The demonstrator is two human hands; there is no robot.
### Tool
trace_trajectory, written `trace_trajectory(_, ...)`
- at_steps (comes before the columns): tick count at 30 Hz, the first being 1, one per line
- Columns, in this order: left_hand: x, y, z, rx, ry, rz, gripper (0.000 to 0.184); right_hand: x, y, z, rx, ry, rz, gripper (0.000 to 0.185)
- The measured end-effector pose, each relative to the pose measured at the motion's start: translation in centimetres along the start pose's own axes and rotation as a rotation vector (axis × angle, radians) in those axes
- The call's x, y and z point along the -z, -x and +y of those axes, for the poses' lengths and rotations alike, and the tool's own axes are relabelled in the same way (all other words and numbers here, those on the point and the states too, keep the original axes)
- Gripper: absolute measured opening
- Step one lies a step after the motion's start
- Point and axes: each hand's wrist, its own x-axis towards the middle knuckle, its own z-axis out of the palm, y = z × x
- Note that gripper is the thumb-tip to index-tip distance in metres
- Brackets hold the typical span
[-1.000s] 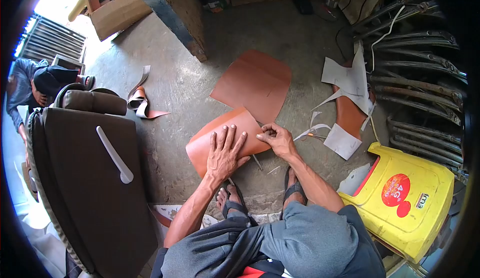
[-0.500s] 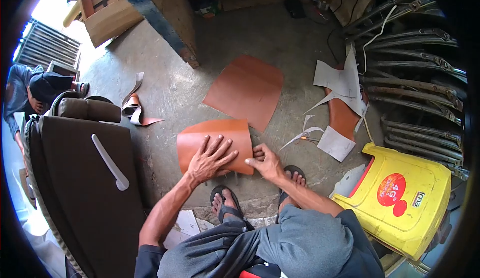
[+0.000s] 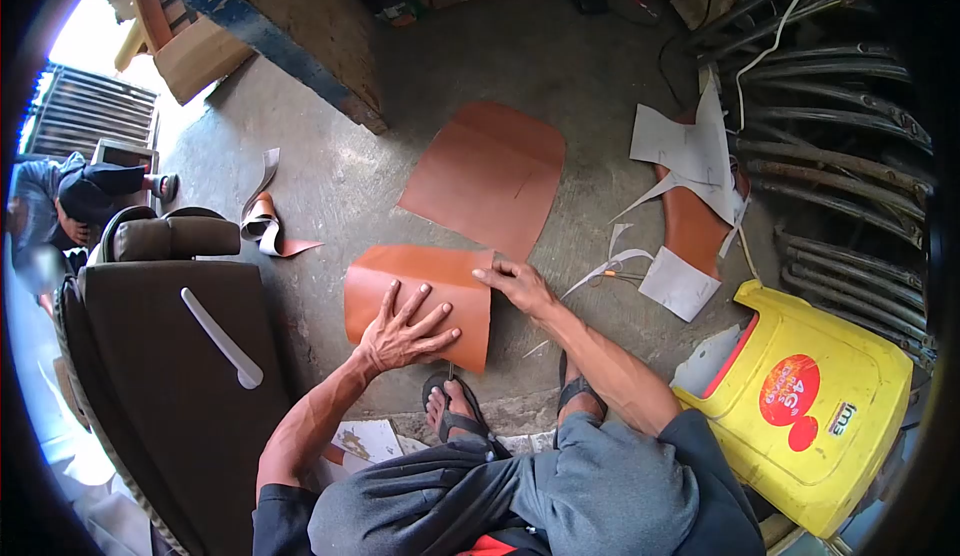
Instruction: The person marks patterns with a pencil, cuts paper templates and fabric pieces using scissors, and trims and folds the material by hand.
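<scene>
An orange-brown sheet of leatherette (image 3: 420, 266) curves over something low in front of my feet; whatever holds it up is hidden. My left hand (image 3: 400, 334) lies flat on the sheet with its fingers spread. At the upper right edge, my right hand (image 3: 515, 284) pinches the sheet between thumb and fingers. Just beyond lies a second brown leatherette panel (image 3: 490, 176), flat on the floor, with a short dark line on it. Thin pale offcut strips (image 3: 605, 268) and what may be scissors, with an orange handle, lie right of my right hand.
Brown and white-backed scraps (image 3: 690, 221) lie to the right, before stacked metal frames (image 3: 840, 166). A yellow plastic stool (image 3: 800, 406) stands at lower right. On the left are a dark padded seat (image 3: 170, 386), a curled scrap (image 3: 262, 221) and another person (image 3: 70, 196).
My right hand has slid up along the sheet's right edge, from its lower part to near the upper corner. My left hand has shifted slightly left and spread its fingers wider.
</scene>
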Motion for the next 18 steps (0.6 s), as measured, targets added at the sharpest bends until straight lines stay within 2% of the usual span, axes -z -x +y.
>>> trace_trajectory(2, -0.2, 0.0, -0.1, 0.003, -0.02, 0.023, 0.082, 0.0, -1.0, 0.0, 0.036, -0.032, 0.041, 0.034)
trace_trajectory(5, -0.1, 0.2, 0.0, -0.004, -0.016, -0.007, 0.081, 0.2, -2.1, 1.3, -0.042, 0.133, 0.029, 0.03)
trace_trajectory(8, -0.1, 0.2, 0.0, -0.018, -0.045, -0.013, 0.079, -0.2, -1.5, 0.9, -0.028, 0.109, 0.069, 0.029)
trace_trajectory(11, -1.0, 0.6, 0.1, -0.016, -0.034, -0.003, 0.071, 0.2, -1.0, 1.7, 0.002, 0.184, 0.076, 0.032)
trace_trajectory(13, -1.2, 0.9, 0.5, 0.018, 0.012, 0.036, 0.057, 1.3, 0.9, 0.3, 0.015, 0.27, 0.138, 0.036)
trace_trajectory(15, -1.4, 0.9, 0.5, 0.005, -0.028, 0.05, 0.058, 3.6, 3.8, -1.8, 0.06, 0.203, 0.218, 0.034)
trace_trajectory(17, -1.4, 1.0, 0.5, 0.003, -0.021, 0.053, 0.058, 7.8, 4.8, 0.3, 0.04, 0.287, 0.441, 0.032)
trace_trajectory(18, -1.4, 0.9, 0.5, 0.004, -0.017, 0.054, 0.059, 10.0, 6.0, 0.7, 0.118, 0.555, 0.624, 0.035)
